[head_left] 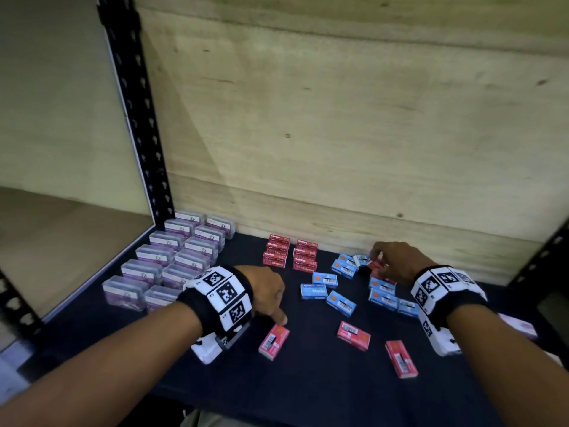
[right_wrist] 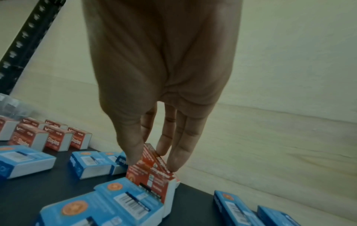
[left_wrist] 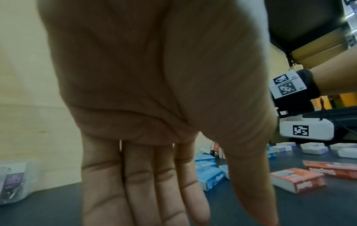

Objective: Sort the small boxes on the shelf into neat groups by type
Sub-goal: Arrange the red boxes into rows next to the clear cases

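right hand (right_wrist: 162,79) pinching tilted red box (right_wrist: 152,172), left hand (head_left: 264,292) reaching

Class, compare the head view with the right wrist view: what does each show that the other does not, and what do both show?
Only the head view shows the left hand touching a loose red box, and the rows of clear purple boxes. Only the right wrist view shows the right hand pinching a tilted red box that leans on blue boxes. Both show the neat red box group and the dark shelf.
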Motion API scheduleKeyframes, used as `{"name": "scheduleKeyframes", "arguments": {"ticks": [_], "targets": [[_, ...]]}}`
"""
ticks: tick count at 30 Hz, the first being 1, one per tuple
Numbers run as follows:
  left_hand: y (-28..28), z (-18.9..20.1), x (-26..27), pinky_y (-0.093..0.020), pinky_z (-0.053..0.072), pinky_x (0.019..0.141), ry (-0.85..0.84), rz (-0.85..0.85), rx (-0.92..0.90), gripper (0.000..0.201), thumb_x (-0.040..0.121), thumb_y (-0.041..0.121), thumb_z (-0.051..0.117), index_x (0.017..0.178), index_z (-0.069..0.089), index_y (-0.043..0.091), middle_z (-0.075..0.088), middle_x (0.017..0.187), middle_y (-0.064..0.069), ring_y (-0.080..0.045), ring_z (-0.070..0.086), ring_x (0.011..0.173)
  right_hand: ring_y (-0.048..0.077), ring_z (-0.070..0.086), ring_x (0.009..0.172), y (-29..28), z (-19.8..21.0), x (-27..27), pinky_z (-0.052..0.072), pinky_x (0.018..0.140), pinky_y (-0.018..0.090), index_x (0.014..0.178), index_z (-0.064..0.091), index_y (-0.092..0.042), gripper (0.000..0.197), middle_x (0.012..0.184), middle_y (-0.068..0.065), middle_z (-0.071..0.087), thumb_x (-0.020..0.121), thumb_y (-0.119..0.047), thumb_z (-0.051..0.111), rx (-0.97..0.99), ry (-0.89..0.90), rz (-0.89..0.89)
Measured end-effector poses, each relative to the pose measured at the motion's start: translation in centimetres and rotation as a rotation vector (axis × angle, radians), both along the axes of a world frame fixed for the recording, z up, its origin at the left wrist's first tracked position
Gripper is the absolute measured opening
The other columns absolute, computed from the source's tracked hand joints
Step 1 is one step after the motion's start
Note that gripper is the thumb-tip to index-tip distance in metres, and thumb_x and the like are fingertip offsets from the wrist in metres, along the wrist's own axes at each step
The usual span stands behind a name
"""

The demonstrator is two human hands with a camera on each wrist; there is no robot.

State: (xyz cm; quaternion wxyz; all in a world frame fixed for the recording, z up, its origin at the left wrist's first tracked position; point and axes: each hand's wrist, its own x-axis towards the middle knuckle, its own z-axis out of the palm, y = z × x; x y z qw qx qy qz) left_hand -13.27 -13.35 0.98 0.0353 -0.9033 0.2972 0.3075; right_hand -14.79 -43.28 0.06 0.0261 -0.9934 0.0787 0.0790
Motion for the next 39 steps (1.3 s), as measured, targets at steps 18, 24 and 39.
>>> {"name": "scheduleKeyframes", "arguments": {"ticks": [18,24,39], "targets": [[0.2,-1.8,-1.3,-0.036,0.055,0.083,-0.1,-0.117,-0.124,0.034,0.081,0.036,0.073,0.109,0.065,0.02,0.065,0.102,0.003,-0.018,0.063,0.093,0.027,0.061,0.1,-0.1,-0.9,0.1,0.047,0.08,0.032,0.094,0.054,-0.026,0.011,0.113,0.007,0.064,0.09,-0.022,0.063,-0.043,-0.051,-0.097],[1.7,-2.3,1.0,-0.035,0.053,0.087,-0.151,-0.086,-0.22,0.038,0.083,0.038,0.071,0.116,0.065,0.02,0.068,0.107,0.005,-0.015,0.063,0.094,0.021,0.056,0.086,0.9,0.7,-0.3,0.044,0.073,0.031,0.095,0.056,-0.022,0.011,0.098,0.003,0.064,0.091,-0.029,0.063,0.076,-0.123,-0.025],[4.7,-2.2,3.9,-0.02,0.052,0.077,-0.113,0.016,-0.354,0.02,0.083,0.031,0.075,0.1,0.074,0.021,0.074,0.092,0.007,-0.004,0.067,0.083,0.005,0.065,0.082,9.6,1.1,2.1,0.048,0.077,0.024,0.1,0.063,-0.033,0.013,0.094,-0.011,0.069,0.097,-0.022,0.057,0.38,0.041,0.373]]}}
